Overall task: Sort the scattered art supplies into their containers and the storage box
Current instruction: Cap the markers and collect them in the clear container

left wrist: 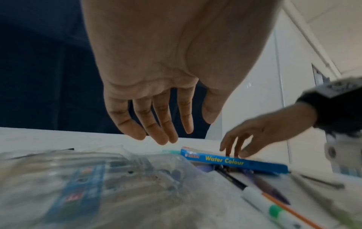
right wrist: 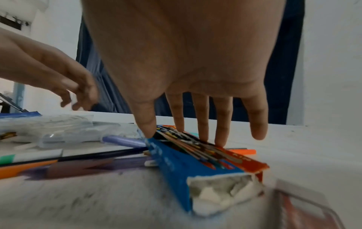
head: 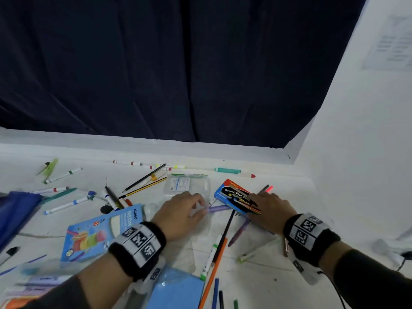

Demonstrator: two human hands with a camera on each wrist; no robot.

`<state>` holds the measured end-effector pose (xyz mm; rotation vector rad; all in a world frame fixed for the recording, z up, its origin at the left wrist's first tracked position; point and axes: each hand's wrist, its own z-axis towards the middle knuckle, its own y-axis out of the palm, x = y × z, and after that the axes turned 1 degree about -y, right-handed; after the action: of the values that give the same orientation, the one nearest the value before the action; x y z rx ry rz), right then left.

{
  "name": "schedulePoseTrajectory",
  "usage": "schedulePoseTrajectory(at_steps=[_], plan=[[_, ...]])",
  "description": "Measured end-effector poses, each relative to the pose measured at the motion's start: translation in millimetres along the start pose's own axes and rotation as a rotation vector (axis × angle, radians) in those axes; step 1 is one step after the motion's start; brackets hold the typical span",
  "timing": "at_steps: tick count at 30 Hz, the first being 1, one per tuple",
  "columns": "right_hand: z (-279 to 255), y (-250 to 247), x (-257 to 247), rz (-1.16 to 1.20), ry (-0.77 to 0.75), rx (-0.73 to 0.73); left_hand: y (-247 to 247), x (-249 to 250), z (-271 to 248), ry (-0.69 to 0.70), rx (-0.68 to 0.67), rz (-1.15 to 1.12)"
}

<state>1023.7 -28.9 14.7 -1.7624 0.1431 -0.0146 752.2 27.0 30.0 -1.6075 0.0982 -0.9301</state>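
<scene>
A blue and red water colour box (head: pixel 231 196) lies on the white table, its torn end open in the right wrist view (right wrist: pixel 215 190). My right hand (head: pixel 256 201) rests on top of the water colour box (right wrist: pixel 195 170) with straight fingers (right wrist: pixel 202 124), thumb at the box's left edge. My left hand (head: pixel 201 208) hovers just left of it, fingers (left wrist: pixel 166 124) relaxed and holding nothing. A purple marker (head: pixel 219 208) lies between the two hands, by my left fingertips. A clear plastic pouch (head: pixel 187 184) lies beyond the left hand.
Markers and pencils are scattered over the table, including an orange pencil (head: pixel 214 270). A blue neon-colour box (head: pixel 102 233) lies at the left, a blue fabric pouch (head: pixel 15 210) at the far left, a blue folder (head: pixel 178 291) near me. A white wall (head: pixel 356 152) bounds the right.
</scene>
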Motion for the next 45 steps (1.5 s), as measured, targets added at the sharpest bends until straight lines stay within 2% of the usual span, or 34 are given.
schedulePoseTrajectory(at_steps=[4,9,14,21,27,33,40,42,45], plan=[[29.0,-16.6,-0.3,-0.050,0.003,-0.004,10.7,9.1,39.5,-0.012,-0.132,0.227],[74.1,-33.6,-1.2,0.065,-0.048,0.101,18.6,10.0,66.5,-0.031,-0.150,0.412],[122.9,-36.5,-3.6,0.118,-0.183,0.143,22.6,6.5,75.2,-0.017,-0.148,0.441],[156.1,-25.8,-5.6,-0.068,-0.165,0.061,26.7,7.8,77.8,0.012,-0.174,0.448],[155.0,-17.6,-4.8,-0.209,-0.173,0.075,31.9,9.7,80.2,0.015,-0.221,0.528],[146.6,-17.2,-4.3,-0.213,-0.155,0.076,33.4,14.7,77.4,0.025,-0.206,0.525],[111.9,-35.9,-11.8,-0.082,-0.163,0.352,27.4,10.8,76.0,0.001,-0.170,0.401],[96.6,-37.6,-12.4,-0.045,-0.127,0.385,24.0,11.1,75.8,-0.004,-0.167,0.417],[74.2,-33.0,-8.8,0.087,-0.037,0.351,19.6,9.8,75.4,-0.032,-0.171,0.473]])
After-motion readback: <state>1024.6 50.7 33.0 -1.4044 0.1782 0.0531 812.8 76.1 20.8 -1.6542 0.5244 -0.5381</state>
